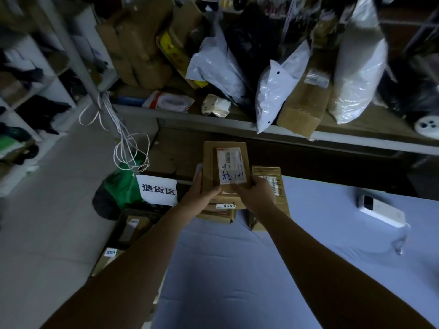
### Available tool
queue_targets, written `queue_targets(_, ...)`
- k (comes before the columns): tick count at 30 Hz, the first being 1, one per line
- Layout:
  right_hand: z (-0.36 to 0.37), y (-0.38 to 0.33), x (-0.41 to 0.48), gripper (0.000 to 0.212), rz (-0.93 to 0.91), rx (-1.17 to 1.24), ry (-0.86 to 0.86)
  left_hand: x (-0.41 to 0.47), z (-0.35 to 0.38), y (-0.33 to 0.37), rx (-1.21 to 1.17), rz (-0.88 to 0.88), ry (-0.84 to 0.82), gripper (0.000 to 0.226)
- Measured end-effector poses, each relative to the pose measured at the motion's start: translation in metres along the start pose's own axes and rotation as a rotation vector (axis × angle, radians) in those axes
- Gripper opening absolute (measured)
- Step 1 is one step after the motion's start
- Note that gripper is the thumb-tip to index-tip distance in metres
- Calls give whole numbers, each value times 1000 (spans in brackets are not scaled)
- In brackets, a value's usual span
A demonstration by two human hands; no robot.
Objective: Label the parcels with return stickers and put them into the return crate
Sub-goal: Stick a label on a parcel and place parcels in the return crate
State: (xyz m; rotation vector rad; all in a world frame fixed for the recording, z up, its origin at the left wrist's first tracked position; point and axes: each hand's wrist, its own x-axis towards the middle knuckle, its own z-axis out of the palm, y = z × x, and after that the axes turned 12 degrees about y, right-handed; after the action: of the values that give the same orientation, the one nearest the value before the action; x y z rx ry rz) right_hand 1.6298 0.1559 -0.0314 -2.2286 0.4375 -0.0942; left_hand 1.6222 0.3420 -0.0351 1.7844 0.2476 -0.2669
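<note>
Over the table (308, 245) edge, left hand (203, 197) and right hand (256, 194), fingers (215, 190) gripping a labelled parcel (211, 162), lower parcels (221, 214) mostly hidden.

Head cam, wide-angle, fwd + down at table (237, 269), prob. near

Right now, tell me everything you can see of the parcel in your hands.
The parcel is a small, flat brown cardboard box, closed, held roughly level. A white label covers much of its top, with a barcode, a red strip and blue handwriting at the near end. The left hand grips its left edge; the right hand holds the near right corner, thumb on the label. It is over a stack of cardboard parcels; whether it touches them is unclear.
</note>
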Motion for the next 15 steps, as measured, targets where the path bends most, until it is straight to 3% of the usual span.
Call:
queue_targets(4, -53, 22, -17, 39, 18, 100, 26, -39, 44, 26, -23, 56, 73, 68)
queue_targets(8, -135, 70, -45, 37, 43, 219, 65, -102, 127, 51, -51, 125, 92, 60)
queue_targets(10, -183, 100, -61, 35, 52, 240, 94, -135, 173, 55, -14, 157, 108, 73)
queue_targets(12, -231, 136, -77, 33, 69, 230, 125, -165, 220, 55, 6, 169, 78, 85)
queue_targets(15, -298, 194, -102, 37, 135, 207, 171, -204, 294, 49, 13, 229, -21, 79)
